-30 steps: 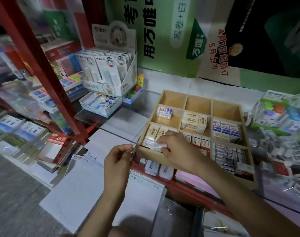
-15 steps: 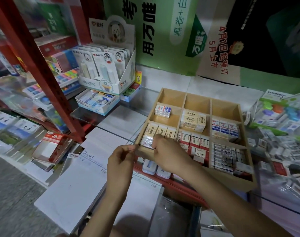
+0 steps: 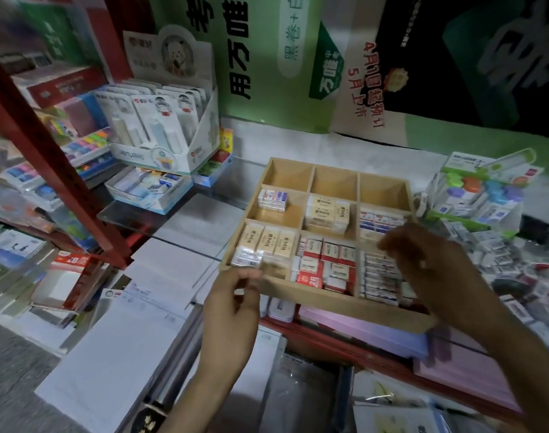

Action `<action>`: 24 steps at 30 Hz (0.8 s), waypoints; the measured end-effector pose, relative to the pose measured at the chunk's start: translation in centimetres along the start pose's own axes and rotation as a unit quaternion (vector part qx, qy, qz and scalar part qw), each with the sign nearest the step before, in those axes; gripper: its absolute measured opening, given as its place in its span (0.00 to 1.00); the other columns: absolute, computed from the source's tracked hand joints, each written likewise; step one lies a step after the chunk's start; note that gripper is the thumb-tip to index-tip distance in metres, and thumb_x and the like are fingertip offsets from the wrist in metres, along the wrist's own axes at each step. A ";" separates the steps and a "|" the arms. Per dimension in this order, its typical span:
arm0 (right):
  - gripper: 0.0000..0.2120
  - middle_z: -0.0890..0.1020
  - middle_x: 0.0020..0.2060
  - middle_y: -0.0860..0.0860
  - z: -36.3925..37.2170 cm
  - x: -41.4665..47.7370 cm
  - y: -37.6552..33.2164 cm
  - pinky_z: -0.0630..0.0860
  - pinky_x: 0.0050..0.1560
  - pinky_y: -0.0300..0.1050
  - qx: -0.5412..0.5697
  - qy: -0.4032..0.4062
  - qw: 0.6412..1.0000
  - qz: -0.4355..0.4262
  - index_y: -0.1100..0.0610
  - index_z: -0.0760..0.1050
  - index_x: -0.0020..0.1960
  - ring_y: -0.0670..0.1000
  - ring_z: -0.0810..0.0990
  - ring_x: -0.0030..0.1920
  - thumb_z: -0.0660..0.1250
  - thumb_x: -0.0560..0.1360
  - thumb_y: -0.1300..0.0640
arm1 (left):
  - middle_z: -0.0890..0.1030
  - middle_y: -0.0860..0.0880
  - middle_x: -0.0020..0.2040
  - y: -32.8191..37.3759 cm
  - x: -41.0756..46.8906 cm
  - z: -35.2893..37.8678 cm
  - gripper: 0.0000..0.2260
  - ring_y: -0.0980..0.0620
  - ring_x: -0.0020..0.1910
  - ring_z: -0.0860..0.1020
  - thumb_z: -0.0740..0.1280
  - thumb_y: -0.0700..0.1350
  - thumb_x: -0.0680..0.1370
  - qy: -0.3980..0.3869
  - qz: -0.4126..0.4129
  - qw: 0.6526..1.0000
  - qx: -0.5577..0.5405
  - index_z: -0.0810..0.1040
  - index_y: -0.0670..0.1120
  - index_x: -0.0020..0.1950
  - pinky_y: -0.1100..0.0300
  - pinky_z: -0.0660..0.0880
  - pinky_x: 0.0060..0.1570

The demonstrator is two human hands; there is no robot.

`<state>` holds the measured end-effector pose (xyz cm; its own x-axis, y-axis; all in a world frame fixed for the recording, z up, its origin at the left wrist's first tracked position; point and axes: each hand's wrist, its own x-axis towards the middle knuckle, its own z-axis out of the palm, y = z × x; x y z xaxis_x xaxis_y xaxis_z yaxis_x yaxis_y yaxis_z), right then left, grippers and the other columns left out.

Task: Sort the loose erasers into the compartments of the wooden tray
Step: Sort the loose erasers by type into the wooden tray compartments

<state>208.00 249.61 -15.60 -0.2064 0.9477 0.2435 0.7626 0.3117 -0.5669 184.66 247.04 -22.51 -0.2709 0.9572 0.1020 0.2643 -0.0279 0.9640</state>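
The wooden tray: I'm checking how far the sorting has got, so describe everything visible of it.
The wooden tray is pale bare wood, shallow, divided three by three. The three back compartments are empty; the six nearer ones hold wrapped erasers. Its front edge lies over pink sheets. The left hand is pinched at its front left corner; whether it grips the rim is unclear. The blurred right hand is above its right side.

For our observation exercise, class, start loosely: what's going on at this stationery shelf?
A person is sorting erasers into a wooden tray. The left hand is at its near-left corner; the right hand hovers, blurred, over the right-hand compartments, and whether it holds anything is unclear. Six compartments hold erasers; the back row is bare. Loose erasers lie right of the tray.
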 end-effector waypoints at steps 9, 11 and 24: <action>0.07 0.80 0.41 0.58 -5.6 -7.2 12.5 0.67 0.32 0.30 -0.119 0.016 0.974 0.194 0.60 0.76 0.49 0.49 0.76 0.34 0.61 0.76 0.68 | 0.78 0.56 0.46 3.4 -2.5 8.3 0.19 0.64 0.48 0.74 0.61 0.30 0.74 -0.179 0.121 0.976 0.042 0.75 0.55 0.44 0.77 0.66 0.44; 0.08 0.79 0.44 0.57 -4.3 -7.3 13.0 0.65 0.38 0.32 -0.100 -0.026 0.979 0.175 0.64 0.77 0.53 0.54 0.77 0.42 0.63 0.75 0.69 | 0.78 0.55 0.47 3.7 -2.9 8.8 0.19 0.65 0.48 0.75 0.61 0.30 0.75 -0.191 0.119 0.973 0.044 0.75 0.56 0.44 0.78 0.66 0.44; 0.06 0.76 0.35 0.59 -3.1 -5.5 7.9 0.76 0.37 0.43 0.270 -0.008 0.952 0.143 0.63 0.72 0.45 0.51 0.78 0.35 0.64 0.76 0.60 | 0.81 0.58 0.46 4.8 -3.6 7.3 0.15 0.70 0.46 0.76 0.63 0.33 0.77 -0.176 0.053 0.983 -0.007 0.78 0.55 0.46 0.78 0.69 0.43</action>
<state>217.04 246.65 -18.98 -0.0500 0.9987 0.0086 0.3639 0.0262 -0.9311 193.64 245.59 -20.08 0.0957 0.9890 0.1132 0.2607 -0.1346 0.9560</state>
